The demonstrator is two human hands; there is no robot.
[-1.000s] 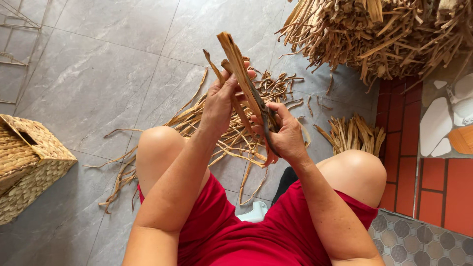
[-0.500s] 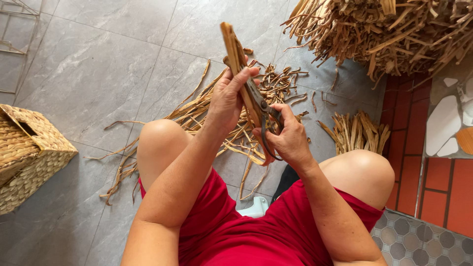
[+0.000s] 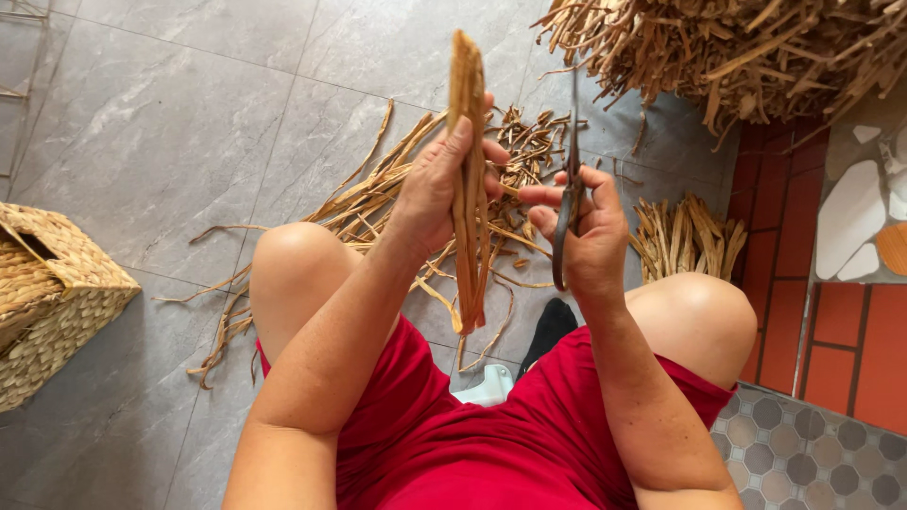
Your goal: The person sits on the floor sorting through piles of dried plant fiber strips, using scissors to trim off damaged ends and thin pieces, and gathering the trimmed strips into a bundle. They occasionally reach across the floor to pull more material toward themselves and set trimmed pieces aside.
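My left hand grips the flat bundle of tan dried-leaf strips, now swung upright from its earlier tilt. My right hand is clenched on dark metal scissors just beside it — blades clear, a cut completed, I judge.

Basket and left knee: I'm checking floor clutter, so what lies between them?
In the head view, only bare grey floor tile separates the basket from the left knee; loose dried strips lie just by the knee.
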